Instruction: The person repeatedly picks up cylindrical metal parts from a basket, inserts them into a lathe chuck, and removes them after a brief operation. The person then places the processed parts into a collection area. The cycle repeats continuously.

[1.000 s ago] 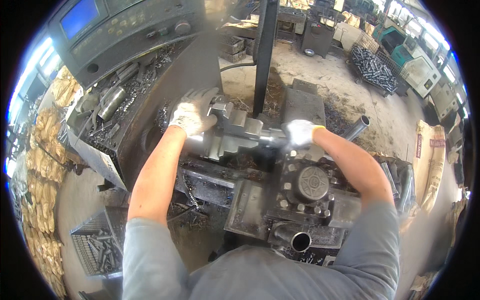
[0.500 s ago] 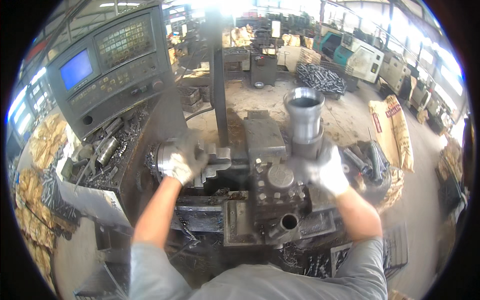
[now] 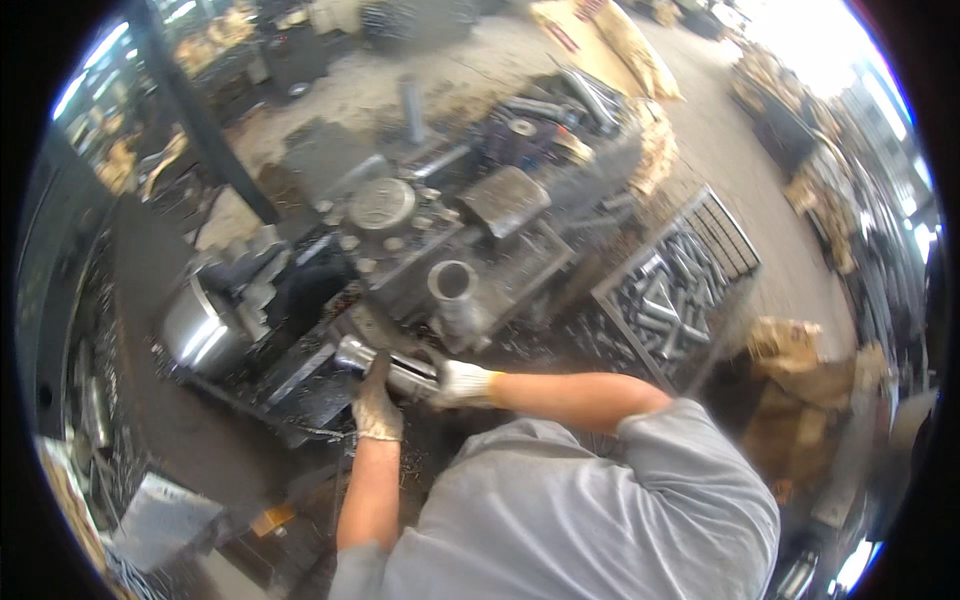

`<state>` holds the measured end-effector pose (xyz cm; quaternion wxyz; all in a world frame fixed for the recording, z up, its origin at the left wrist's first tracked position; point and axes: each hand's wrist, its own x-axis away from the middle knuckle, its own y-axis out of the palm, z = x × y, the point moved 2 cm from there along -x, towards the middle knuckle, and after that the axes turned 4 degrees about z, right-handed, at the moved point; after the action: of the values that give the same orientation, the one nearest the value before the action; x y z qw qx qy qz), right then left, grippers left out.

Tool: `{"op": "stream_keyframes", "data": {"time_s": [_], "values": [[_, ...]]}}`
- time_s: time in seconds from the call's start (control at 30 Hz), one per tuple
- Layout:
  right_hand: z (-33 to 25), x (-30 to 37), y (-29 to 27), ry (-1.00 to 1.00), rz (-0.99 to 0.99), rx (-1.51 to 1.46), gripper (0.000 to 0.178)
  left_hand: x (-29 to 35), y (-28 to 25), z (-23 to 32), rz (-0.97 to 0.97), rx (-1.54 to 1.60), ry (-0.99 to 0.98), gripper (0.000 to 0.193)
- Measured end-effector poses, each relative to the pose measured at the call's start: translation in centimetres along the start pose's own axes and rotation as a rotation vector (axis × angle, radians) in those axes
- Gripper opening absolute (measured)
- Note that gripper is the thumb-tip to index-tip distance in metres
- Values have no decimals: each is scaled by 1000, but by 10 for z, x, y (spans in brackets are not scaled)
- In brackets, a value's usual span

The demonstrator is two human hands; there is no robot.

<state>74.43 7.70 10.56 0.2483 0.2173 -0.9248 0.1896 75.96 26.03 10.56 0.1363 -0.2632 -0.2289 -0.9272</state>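
A shiny metal cylinder (image 3: 408,377) lies tilted across both my hands, close in front of my body. My left hand (image 3: 377,410), in a soiled work glove, is closed around its left part, and the bright rounded end sticks out past the fingers. My gloved right hand (image 3: 463,384) grips its right end, which the fingers partly hide. Just beyond my hands stands the lathe's tool post (image 3: 382,203), with bolts around its round top. A short open tube (image 3: 453,282) rises from its near side. The lathe chuck (image 3: 205,325) with stepped jaws is to the left.
A wire crate (image 3: 735,235) of metal pins stands at the right. Loose tools and metal rods (image 3: 540,108) lie on the machine's far end. Brown sacks (image 3: 625,45) stand behind it. Metal shavings cover parts of the machine bed.
My left hand has left the chuck area and my right hand the machine's right side. Both are now together on a metal cylinder near my body. The view has turned down and right.
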Motion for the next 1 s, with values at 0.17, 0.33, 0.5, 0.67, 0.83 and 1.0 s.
{"op": "stream_keyframes", "data": {"time_s": [0.17,0.33,0.5,0.67,0.83,1.0], "values": [[48,27,-36,-232,87,190,56,13,-17,-10,43,265,23,41],[200,180,-173,37,260,239,59,23,-44,5,2,371,-35,35],[245,233,-265,792,997,433,43,31,-38,21,-190,15,-40,44],[63,126,-219,-25,814,325,75,45,-14,16,-459,176,-205,54],[-80,38,-118,-155,400,447,58,77,-10,9,-424,185,-243,62],[-86,39,-32,-919,309,583,52,86,-27,15,-300,407,-412,74]]}}
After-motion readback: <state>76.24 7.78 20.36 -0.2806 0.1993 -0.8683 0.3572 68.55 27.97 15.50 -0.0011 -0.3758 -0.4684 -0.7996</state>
